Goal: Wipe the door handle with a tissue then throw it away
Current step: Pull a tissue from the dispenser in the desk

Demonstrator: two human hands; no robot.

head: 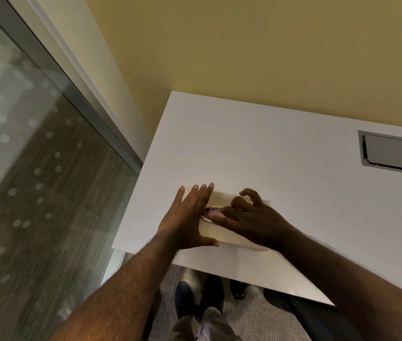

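Observation:
A beige tissue box (222, 233) lies on the white table (256, 153) near its front left corner. My left hand (187, 217) rests flat on the box's left end, fingers spread and thumb along the front side. My right hand (251, 217) is over the box's oval slot, with thumb and forefinger pinching at the pale tissue (211, 214) that shows in the slot. The other right fingers are curled above the box top. No door handle is in view.
A glass wall with a metal frame (76, 99) runs along the left. A yellow wall (244, 45) stands behind the table. A metal cable hatch (396, 153) is set in the tabletop at right. My shoes (185, 299) stand on grey carpet under the table edge.

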